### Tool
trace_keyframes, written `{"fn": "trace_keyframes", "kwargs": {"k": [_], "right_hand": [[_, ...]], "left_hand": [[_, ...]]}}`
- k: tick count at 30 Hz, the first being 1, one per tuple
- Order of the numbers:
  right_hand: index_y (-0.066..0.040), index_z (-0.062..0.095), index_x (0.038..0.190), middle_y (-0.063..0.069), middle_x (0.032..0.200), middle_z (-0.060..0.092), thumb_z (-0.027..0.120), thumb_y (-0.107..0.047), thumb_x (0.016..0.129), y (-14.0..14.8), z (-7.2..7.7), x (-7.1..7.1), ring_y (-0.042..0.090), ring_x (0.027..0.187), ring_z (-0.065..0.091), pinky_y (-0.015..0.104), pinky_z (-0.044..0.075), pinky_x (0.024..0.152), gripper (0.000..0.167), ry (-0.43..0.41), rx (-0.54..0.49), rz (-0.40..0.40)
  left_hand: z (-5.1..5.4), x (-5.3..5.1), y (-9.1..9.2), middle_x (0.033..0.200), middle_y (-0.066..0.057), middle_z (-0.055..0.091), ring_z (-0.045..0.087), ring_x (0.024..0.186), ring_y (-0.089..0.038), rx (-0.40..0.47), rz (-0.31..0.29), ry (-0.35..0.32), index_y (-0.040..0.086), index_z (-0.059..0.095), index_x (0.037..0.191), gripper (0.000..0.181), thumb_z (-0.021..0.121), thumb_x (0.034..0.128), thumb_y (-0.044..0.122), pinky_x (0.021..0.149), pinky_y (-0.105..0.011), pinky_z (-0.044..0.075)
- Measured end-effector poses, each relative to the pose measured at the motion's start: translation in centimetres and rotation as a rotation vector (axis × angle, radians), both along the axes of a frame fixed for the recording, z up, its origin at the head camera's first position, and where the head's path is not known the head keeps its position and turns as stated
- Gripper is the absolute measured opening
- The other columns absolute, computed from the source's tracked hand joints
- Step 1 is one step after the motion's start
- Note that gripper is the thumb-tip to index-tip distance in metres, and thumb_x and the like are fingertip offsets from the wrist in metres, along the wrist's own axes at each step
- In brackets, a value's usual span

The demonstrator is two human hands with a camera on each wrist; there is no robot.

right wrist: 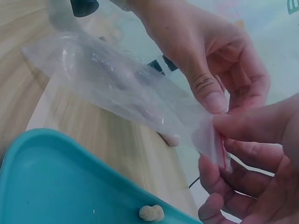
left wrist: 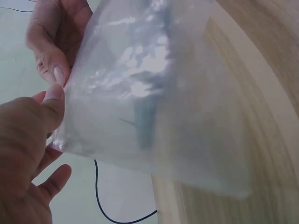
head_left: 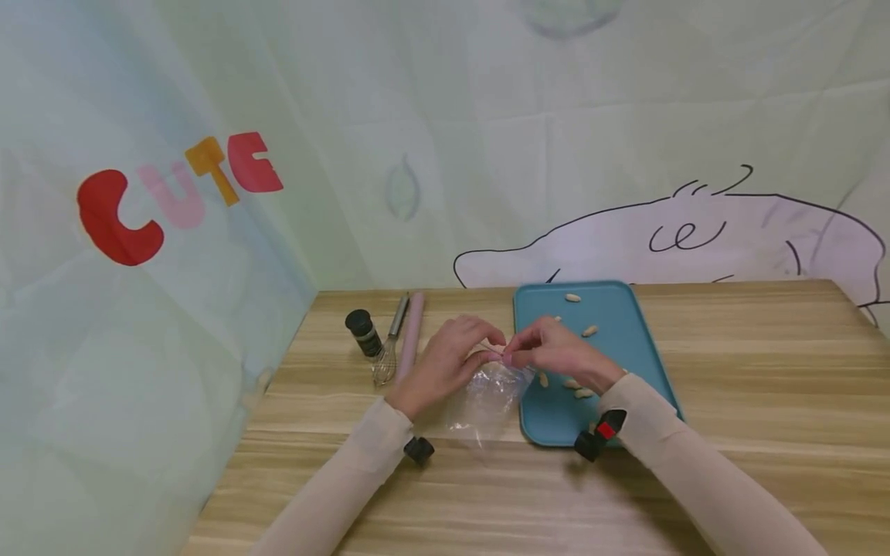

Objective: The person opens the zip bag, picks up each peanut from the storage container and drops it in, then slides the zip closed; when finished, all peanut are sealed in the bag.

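Note:
A clear zip-lock bag (head_left: 487, 401) with a red strip along its mouth hangs from both hands, over the table beside the tray's left edge. My left hand (head_left: 455, 351) pinches the bag's top edge between thumb and fingers. Close by, my right hand (head_left: 552, 347) pinches the same edge, thumb on the zip strip in the right wrist view. The bag looks flat, with no contents showing through it in the left wrist view (left wrist: 140, 107). Several peanuts in their shells (head_left: 589, 331) lie scattered on a blue tray (head_left: 615, 309), partly hidden under the right hand and forearm.
Left of the hands lie a pink rolling pin (head_left: 412, 332), a wire whisk (head_left: 385, 361) and a black-capped jar (head_left: 365, 333). The wooden table (head_left: 765, 371) meets a printed cloth backdrop (head_left: 591, 139) at its far edge.

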State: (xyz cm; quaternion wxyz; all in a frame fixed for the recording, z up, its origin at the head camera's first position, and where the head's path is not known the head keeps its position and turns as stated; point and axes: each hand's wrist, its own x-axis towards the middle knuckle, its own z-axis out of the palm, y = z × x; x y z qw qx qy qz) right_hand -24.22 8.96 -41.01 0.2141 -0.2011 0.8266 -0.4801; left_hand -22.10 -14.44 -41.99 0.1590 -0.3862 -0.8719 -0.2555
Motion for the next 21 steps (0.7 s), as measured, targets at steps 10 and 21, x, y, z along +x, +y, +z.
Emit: {"fn": "trace_keyframes", "kwargs": {"k": [10,21], "right_hand": [[-0.009,0.083,0.097,0.002,0.092,0.079,0.082,-0.024,0.096,-0.29,-0.18,-0.10,0.018,0.092,0.060,0.030,0.049,0.080,0.015,-0.040,0.014,-0.083],[-0.003,0.080,0.097,-0.003,0.085,0.076,0.080,-0.015,0.097,0.11,-0.79,-0.36,0.017,0.084,0.062,0.030,0.053,0.079,0.012,-0.099,-0.111,-0.020]], "left_hand": [[-0.07,0.37,-0.44,0.120,-0.003,0.072,0.066,0.118,-0.022,0.011,-0.003,0.098,0.017,0.075,0.111,0.018,0.081,0.0944,0.022,0.103,-0.040,0.055],[-0.16,0.34,-0.60,0.111,-0.001,0.073,0.068,0.111,-0.019,0.074,-0.046,0.219,0.017,0.076,0.099,0.010,0.083,0.0922,0.018,0.093,-0.037,0.054]]}}
